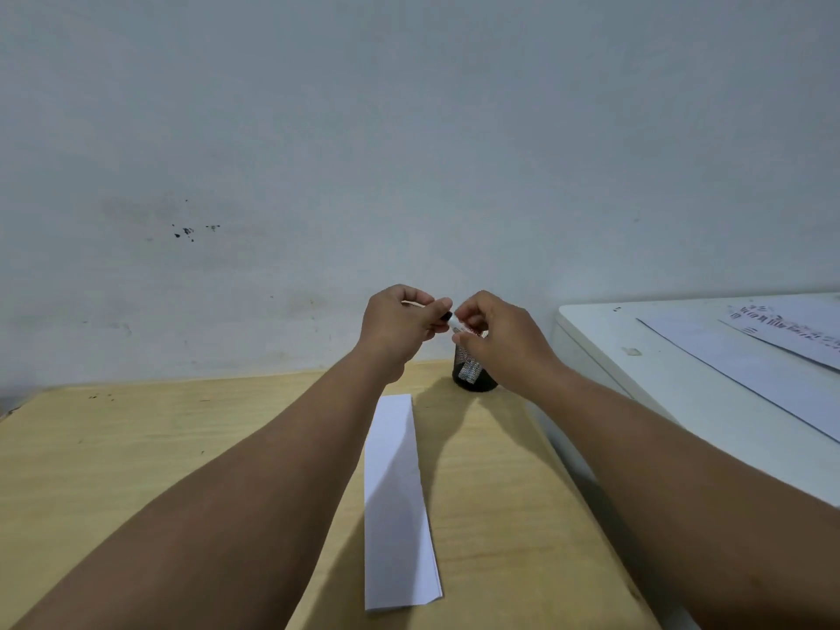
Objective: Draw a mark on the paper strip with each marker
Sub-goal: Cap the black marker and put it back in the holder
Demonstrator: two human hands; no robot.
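your left hand (397, 327) and right hand (493, 334) raised over the wooden desk (136, 447), fingers of both pinched shut on one marker (457, 324), black mesh cup (472, 375) just behind, blank paper strip (395, 502) lying flat between your forearms

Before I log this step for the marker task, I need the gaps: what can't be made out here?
Head view only:
- Marker: mostly covered by the left hand and right hand; ink colour unclear, cap state uncertain.
- Mesh pen holder: top hidden by the right hand; contents unclear.
- Paper strip: no marks visible.
- Printed sheets: too small, cut by the right edge.
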